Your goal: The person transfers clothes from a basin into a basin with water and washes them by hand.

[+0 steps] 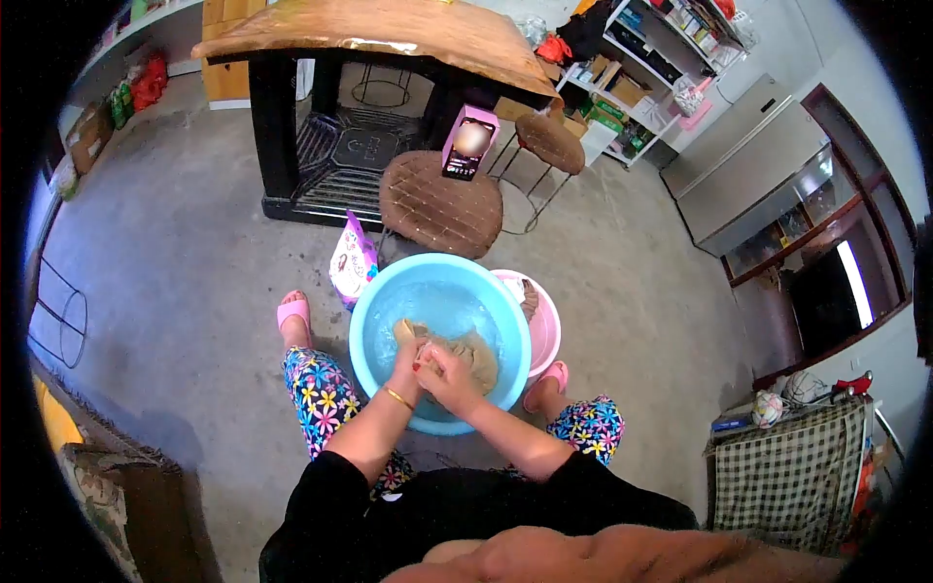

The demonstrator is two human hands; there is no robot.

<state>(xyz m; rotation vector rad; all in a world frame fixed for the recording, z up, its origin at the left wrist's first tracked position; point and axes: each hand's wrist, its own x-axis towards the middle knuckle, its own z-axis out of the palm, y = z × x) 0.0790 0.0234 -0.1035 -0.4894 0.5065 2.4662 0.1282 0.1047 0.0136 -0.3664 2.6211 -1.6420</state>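
A blue basin (442, 272) with water stands on the floor between the person's feet. A wet brown cloth (476, 360) lies in its water, under and beside the hands. My left hand (408, 358) is closed near the middle of the basin, with a small tan object (404, 331) at its fingers. My right hand (449, 377) touches the left one, its fingers curled on the cloth. The two hands meet, so part of what they grip is hidden.
A pink basin (549, 335) with cloth stands right of the blue one. Behind are a detergent bag (352, 262), a brown stool (442, 206) bearing a pink box (470, 143), and a wooden-topped table (389, 29). A checked cloth (787, 481) covers something at right.
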